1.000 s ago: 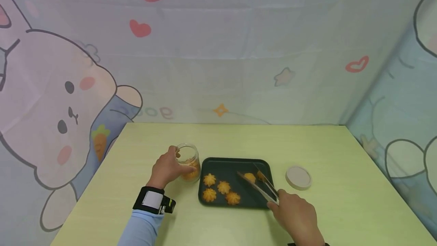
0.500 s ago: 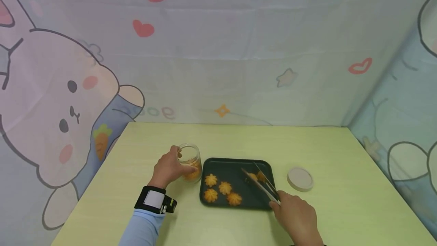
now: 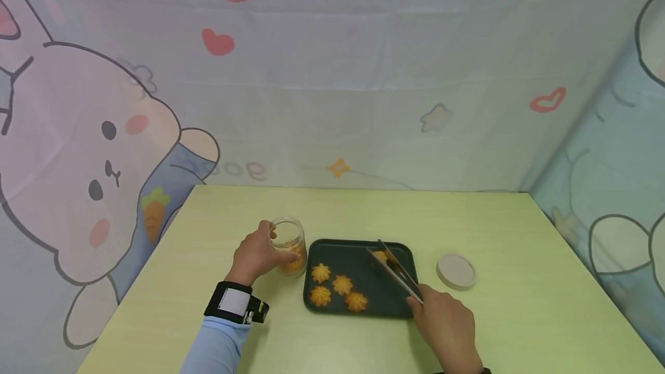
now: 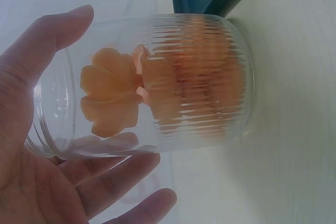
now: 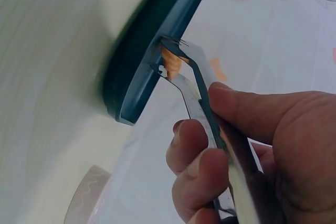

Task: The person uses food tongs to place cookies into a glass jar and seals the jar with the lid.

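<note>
My left hand (image 3: pixel 256 255) grips a clear glass jar (image 4: pixel 199 77) standing open-topped at the tray's left side. Several golden, flower-shaped cookies (image 4: pixel 110 93) fill it part way, the upper one standing on edge. With my right hand (image 3: pixel 445 322) I hold metal tongs (image 3: pixel 395 276) by their arms, thumb on one side and fingers curled on the other. The tongs' tips reach over the back right of a dark green tray (image 3: pixel 337 250). Between the tips sits a cookie (image 5: pixel 171 64), close to the tray's far wall. Several more cookies (image 3: pixel 342 285) lie in the tray's left half.
A round, pale lid (image 3: pixel 457 271) lies on the light wooden table (image 3: pixel 519 305) to the right of the tray. Behind the table hangs a cloth backdrop (image 3: pixel 332 74) printed with a cartoon rabbit and hearts.
The tongs' tips have moved toward the tray's far edge, and the cookie between them has shifted the same way. My left hand and the jar stay in place.
</note>
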Available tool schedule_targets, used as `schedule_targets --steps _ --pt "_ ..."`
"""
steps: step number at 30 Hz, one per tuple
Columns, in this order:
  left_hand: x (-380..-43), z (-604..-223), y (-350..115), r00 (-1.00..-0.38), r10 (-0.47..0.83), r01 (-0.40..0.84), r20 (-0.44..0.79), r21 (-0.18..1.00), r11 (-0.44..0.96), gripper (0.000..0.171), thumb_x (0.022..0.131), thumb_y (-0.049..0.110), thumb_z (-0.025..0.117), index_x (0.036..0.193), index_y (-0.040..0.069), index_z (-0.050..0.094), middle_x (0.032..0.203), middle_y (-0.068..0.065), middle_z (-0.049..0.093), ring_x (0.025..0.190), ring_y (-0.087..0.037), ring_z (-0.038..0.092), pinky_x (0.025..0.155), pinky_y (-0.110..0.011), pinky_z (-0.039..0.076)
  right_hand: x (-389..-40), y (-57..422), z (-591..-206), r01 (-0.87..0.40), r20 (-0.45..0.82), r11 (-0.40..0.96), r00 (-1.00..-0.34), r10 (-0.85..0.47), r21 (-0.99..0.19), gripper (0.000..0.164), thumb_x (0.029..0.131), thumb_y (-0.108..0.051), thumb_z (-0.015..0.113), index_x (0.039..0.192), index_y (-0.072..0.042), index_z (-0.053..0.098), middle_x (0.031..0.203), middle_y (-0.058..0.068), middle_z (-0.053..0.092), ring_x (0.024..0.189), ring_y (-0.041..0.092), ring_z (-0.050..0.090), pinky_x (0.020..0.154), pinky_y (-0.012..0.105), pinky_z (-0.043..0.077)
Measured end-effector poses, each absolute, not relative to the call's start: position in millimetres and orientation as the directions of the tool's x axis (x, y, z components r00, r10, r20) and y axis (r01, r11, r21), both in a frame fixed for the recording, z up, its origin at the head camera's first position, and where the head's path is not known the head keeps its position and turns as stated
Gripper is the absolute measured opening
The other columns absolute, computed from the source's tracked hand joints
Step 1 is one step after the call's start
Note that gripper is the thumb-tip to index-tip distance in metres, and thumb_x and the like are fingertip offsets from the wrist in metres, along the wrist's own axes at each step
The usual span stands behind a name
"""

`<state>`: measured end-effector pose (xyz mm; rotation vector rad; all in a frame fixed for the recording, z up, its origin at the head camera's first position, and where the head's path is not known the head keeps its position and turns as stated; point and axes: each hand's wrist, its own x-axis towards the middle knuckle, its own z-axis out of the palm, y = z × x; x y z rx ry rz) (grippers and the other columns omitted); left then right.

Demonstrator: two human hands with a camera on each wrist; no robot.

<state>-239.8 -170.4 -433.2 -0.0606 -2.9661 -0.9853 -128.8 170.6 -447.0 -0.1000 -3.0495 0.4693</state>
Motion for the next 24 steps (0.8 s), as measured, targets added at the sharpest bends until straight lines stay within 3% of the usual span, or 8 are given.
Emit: schedule_targets --steps 11,24 --pt "-239.1 -432.4 -170.5 -0.999 0.031 0.037 0.021 0.602 0.798 0.083 0.072 0.047 0.088 0.13 0.0 0.053 0.13 -0.021 0.067 0.105 -0.039 0.068 0.075 -0.044 0.053 -128.0 171.3 -446.5 0.032 0.105 0.941 -0.992 0.071 -0.336 0.019 0.093 -0.026 0.072 0.087 -0.009 0.067 0.062 0.003 0.059 0.054 0.021 0.055 0.046 0.037 0.037" --pt "-238.9 -432.1 -170.4 -0.999 0.03 0.031 0.011 0.599 0.8 0.083 0.073 0.048 0.088 0.13 0.0 0.052 0.132 -0.02 0.066 0.108 -0.04 0.067 0.078 -0.046 0.053 -126.3 173.2 -442.2 0.018 0.144 0.928 -0.987 0.077 -0.371 0.016 0.093 -0.027 0.072 0.093 -0.011 0.07 0.064 0.002 0.059 0.054 0.02 0.053 0.045 0.036 0.034"
